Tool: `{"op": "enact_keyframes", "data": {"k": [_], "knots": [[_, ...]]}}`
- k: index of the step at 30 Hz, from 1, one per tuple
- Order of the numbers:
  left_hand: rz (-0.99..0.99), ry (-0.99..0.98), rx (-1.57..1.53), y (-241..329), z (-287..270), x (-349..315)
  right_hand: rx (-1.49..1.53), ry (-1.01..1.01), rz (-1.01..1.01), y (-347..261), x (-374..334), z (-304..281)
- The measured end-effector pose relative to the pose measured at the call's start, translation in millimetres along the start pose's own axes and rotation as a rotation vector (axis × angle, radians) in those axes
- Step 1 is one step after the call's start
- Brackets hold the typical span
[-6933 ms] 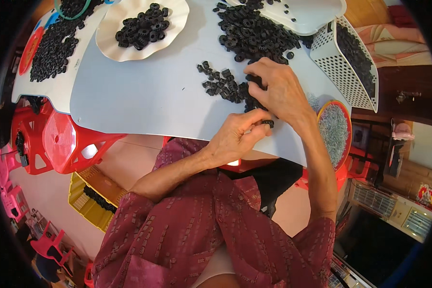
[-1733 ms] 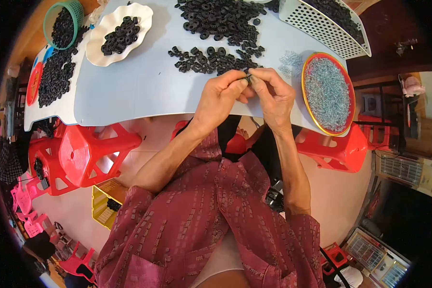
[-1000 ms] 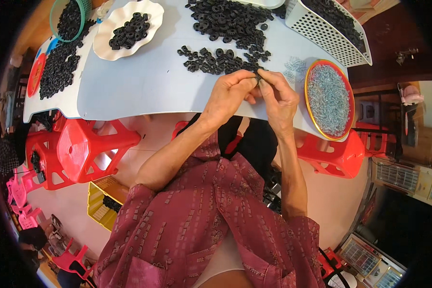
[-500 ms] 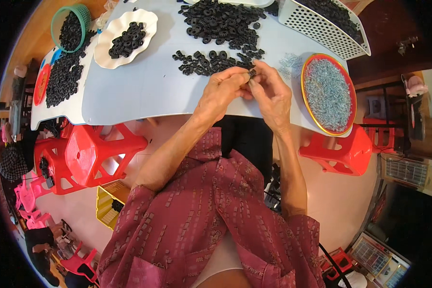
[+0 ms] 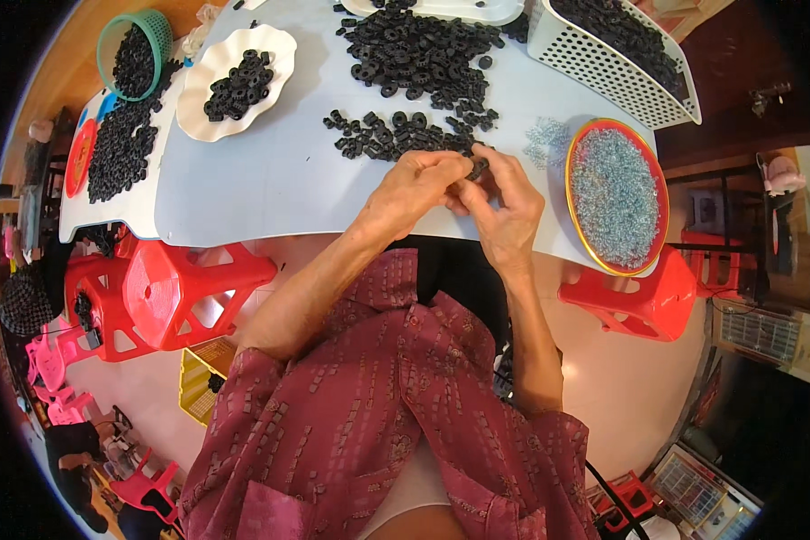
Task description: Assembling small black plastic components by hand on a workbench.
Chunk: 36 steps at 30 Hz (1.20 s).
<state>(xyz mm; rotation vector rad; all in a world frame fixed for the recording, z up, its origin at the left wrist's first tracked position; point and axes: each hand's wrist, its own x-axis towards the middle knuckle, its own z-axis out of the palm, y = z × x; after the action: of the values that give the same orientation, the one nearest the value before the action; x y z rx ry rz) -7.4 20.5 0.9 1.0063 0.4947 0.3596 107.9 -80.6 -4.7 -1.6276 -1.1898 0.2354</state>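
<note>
Above the near edge of the table, my left hand (image 5: 412,191) and my right hand (image 5: 508,205) meet, fingertips pinched together. Between them is a small black plastic part (image 5: 479,167), round with a hole as far as it shows; the fingers cover most of it. Just beyond my fingertips lies a small heap of similar black parts (image 5: 378,138). Farther back spreads a bigger pile of black parts (image 5: 414,54). To the right of my right hand stands a red, gold-rimmed tray (image 5: 571,196) full of tiny clear bluish pieces (image 5: 616,193), with some of these scattered beside it.
A white scalloped plate (image 5: 198,99) holds black parts at the left, near a green basket (image 5: 165,45) tipped over more parts. At the back right is a white perforated basket (image 5: 585,54) of black pieces. Red stools (image 5: 157,292) and a yellow crate (image 5: 193,387) stand below the table.
Both hands have come slightly nearer to me, still pinching together. The black part between them shows more, at the right fingertips. The view has shifted slightly.
</note>
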Motion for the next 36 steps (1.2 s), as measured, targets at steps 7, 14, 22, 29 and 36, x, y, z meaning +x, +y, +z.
{"op": "enact_keyframes", "data": {"k": [7,14,22,29,36], "knots": [[-0.052,-0.086,-0.029,5.8,-3.4,0.3,0.013,-0.027,-0.001,-5.3,0.9,-2.1],[-0.078,-0.096,-0.037,2.2,-5.2,2.2,-0.066,0.053,-0.104,-0.8,-5.4,7.7],[-0.086,0.023,-0.060,5.8,0.6,0.2,-0.030,-0.044,-0.070,-6.1,-0.7,5.0],[0.002,-0.141,-0.069,-7.5,-14.0,4.6,-0.020,-0.051,-0.027,-7.9,-1.2,2.0],[0.065,-0.109,-0.086,-10.5,-4.7,-4.2,-0.194,0.002,-0.107,-11.5,34.6,-23.7]]}}
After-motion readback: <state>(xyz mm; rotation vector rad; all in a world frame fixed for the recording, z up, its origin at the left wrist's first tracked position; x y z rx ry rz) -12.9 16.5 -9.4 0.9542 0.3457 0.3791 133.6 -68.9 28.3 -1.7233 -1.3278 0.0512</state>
